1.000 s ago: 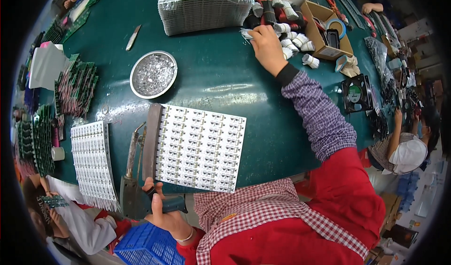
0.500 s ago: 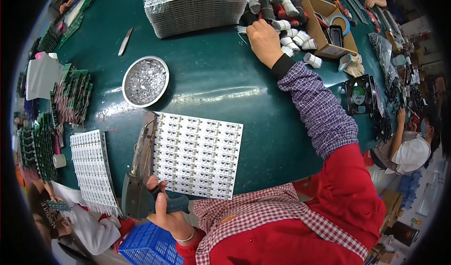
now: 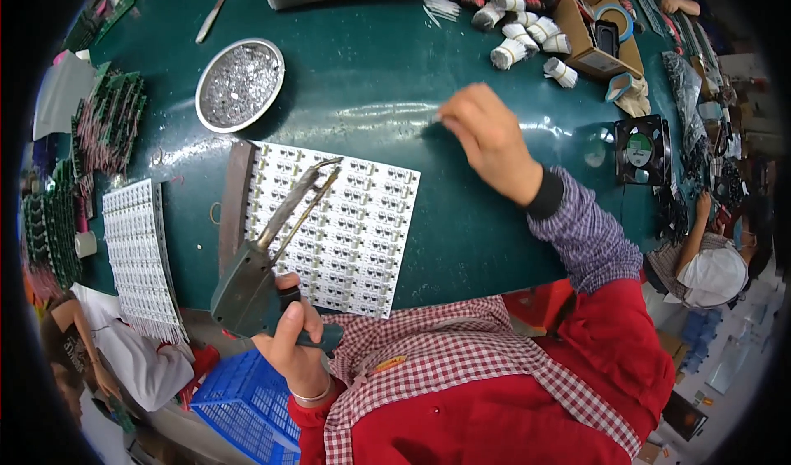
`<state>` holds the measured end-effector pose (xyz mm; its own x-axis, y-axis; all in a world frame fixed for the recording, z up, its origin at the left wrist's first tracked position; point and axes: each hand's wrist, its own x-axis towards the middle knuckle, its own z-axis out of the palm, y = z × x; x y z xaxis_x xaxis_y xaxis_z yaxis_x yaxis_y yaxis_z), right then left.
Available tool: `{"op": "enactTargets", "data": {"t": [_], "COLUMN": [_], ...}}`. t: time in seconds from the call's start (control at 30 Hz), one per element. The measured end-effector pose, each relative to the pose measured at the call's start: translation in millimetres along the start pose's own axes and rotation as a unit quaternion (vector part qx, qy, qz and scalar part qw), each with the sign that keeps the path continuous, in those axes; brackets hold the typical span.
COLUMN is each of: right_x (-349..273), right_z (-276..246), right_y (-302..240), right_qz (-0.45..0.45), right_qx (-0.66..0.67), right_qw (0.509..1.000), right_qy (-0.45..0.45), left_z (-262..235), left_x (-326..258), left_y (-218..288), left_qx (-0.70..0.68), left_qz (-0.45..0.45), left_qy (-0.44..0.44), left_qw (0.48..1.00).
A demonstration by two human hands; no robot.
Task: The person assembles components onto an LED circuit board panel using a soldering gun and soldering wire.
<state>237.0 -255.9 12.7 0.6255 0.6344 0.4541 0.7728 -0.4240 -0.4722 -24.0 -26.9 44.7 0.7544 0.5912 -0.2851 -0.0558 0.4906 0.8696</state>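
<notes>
My left hand (image 3: 292, 341) is wrapped round the handle of a dark green soldering gun (image 3: 247, 292). Its long metal tip reaches over a white panel of small circuit boards (image 3: 362, 242), which lies against a dark bar (image 3: 234, 205). I cannot tell whether the tip touches the panel. My right hand (image 3: 494, 139) is over the table beyond the panel's upper right corner, thumb and fingers pinched together. Whatever sits between those fingertips is too small to make out. Loose short white wires (image 3: 442, 7) lie farther back, beside tied wire bundles (image 3: 509, 51).
A metal bowl (image 3: 227, 128) of silvery scraps stands behind the panel. More white panels (image 3: 136, 251) are stacked at left near green boards with wires (image 3: 111, 123). Toward the right are a cardboard box (image 3: 597, 63) and a black fan (image 3: 641, 152). Other people work around the table.
My right hand has come back from the wire bundles toward the panel. The soldering gun's tip has swung right, over the panel. The whole view has shifted, with the table sitting higher.
</notes>
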Motion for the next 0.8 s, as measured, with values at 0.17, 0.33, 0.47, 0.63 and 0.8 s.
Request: {"op": "enactTargets", "data": {"t": [0.17, 0.33, 0.47, 0.63, 0.8], "right_x": [-41, -54, -55, -56, -57], "right_z": [1, 8, 9, 9, 10], "right_y": [-34, -37, -38, -39, -37], "right_qz": [0.062, 0.039, 0.014, 0.007, -0.014], "right_qx": [0.063, 0.045, 0.042, 0.026, -0.003], "right_qw": [0.995, 0.998, 0.999, 1.000, 1.000], "right_qy": [-0.050, -0.022, -0.010, -0.015, -0.022], "left_z": [19, 20, 8, 17, 32], "left_x": [-14, -25, -30, -32, -24], "left_y": [-11, -23, -35, -35, -33], "left_qx": [0.090, 0.223, 0.389, 0.406, 0.414], "left_qz": [-0.016, -0.007, 0.058, 0.059, 0.094], "left_qy": [0.004, -0.045, -0.086, -0.119, -0.079], "left_qw": [0.996, 0.974, 0.915, 0.904, 0.902]}}
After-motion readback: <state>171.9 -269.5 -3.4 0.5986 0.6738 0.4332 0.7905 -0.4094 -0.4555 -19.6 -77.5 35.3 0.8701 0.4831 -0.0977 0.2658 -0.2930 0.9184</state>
